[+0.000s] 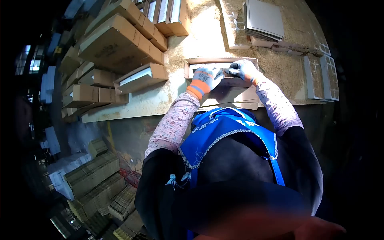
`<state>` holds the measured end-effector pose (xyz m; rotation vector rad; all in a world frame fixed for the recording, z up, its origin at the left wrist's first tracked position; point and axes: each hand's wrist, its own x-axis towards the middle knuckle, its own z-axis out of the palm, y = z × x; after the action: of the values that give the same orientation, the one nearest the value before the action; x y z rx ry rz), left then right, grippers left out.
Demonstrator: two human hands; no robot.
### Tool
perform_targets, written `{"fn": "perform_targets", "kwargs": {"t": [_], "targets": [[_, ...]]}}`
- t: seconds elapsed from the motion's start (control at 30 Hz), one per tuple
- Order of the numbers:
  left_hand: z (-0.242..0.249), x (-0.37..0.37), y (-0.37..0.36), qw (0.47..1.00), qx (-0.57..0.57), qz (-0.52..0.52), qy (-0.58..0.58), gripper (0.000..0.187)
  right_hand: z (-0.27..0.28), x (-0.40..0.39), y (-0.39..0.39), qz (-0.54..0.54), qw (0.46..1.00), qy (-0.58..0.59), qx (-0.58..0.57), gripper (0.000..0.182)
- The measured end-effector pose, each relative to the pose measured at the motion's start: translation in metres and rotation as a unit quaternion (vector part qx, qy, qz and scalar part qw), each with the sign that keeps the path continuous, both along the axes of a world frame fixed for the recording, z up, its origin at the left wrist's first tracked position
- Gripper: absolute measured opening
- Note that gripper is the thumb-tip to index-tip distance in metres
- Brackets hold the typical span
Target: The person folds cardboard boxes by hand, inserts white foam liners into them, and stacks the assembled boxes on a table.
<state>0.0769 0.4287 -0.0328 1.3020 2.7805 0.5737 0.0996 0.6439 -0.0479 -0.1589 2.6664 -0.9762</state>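
Both hands wear grey gloves with orange cuffs and work over an open cardboard box (193,61) lying lengthwise on the table. My left hand (208,75) is over the box's left half, its fingers bent inward near the middle. My right hand (242,70) is at the right half, fingers pressed together and pointing left toward the other hand. Whitish contents show between the box walls. Whatever the fingertips hold is too small to make out. Flat cardboard pieces (244,96) lie between the box and my blue apron.
Filled and closed cardboard boxes (120,44) are stacked at the left, one open box (140,78) nearest. A pile of flat grey sheets (265,19) stands at the upper right. White-edged blocks (314,76) lie at the right edge. Bundled stacks (94,172) stand on the floor, lower left.
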Motion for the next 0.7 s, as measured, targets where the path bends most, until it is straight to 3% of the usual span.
{"fn": "perform_targets", "kwargs": {"t": [0.07,0.13,0.17,0.27,0.33,0.4,0.47,0.53,0.57,0.63,0.67,0.7], "targets": [[-0.020,-0.022,0.012,1.000,-0.007,0.022,0.016,0.024,-0.004,-0.012,-0.003,-0.042,0.990,0.087,0.106,0.029],[-0.033,-0.044,0.013,0.969,-0.035,0.030,-0.243,0.029,-0.020,-0.017,-0.008,-0.031,0.968,0.143,0.206,0.019],[-0.029,-0.051,0.019,0.940,-0.108,0.045,-0.320,0.036,-0.016,-0.014,-0.015,-0.006,0.962,0.133,0.238,0.021],[-0.027,-0.060,0.036,0.940,-0.207,0.036,-0.268,0.041,0.014,0.009,-0.021,0.026,0.917,0.264,0.297,0.021],[-0.011,-0.055,0.036,0.941,-0.198,0.052,-0.271,0.039,0.004,0.011,-0.008,0.013,0.928,0.257,0.269,0.021],[-0.007,-0.045,0.040,0.934,-0.238,0.058,-0.261,0.039,-0.010,0.010,0.002,-0.007,0.995,-0.043,0.084,0.033],[-0.028,-0.041,0.034,0.942,-0.222,0.051,-0.246,0.039,-0.016,0.003,-0.004,-0.028,0.992,0.001,0.123,0.036],[-0.043,-0.032,0.031,0.972,-0.064,0.037,-0.223,0.041,-0.018,-0.001,0.001,-0.056,0.995,0.001,0.077,0.032],[-0.007,-0.025,0.041,0.960,-0.069,0.044,-0.269,0.039,-0.015,0.005,0.006,-0.056,0.995,-0.001,0.078,0.032],[-0.010,-0.033,0.052,0.949,-0.149,0.053,-0.273,0.040,-0.002,0.019,0.021,-0.007,0.986,0.074,-0.146,0.028],[-0.012,-0.030,0.055,0.951,-0.166,0.080,-0.248,0.041,0.027,0.032,0.027,-0.058,0.981,0.092,-0.162,0.024],[-0.002,-0.031,0.056,0.943,-0.170,0.086,-0.272,0.046,0.022,0.040,0.039,-0.150,0.949,0.141,-0.238,0.018]]}}
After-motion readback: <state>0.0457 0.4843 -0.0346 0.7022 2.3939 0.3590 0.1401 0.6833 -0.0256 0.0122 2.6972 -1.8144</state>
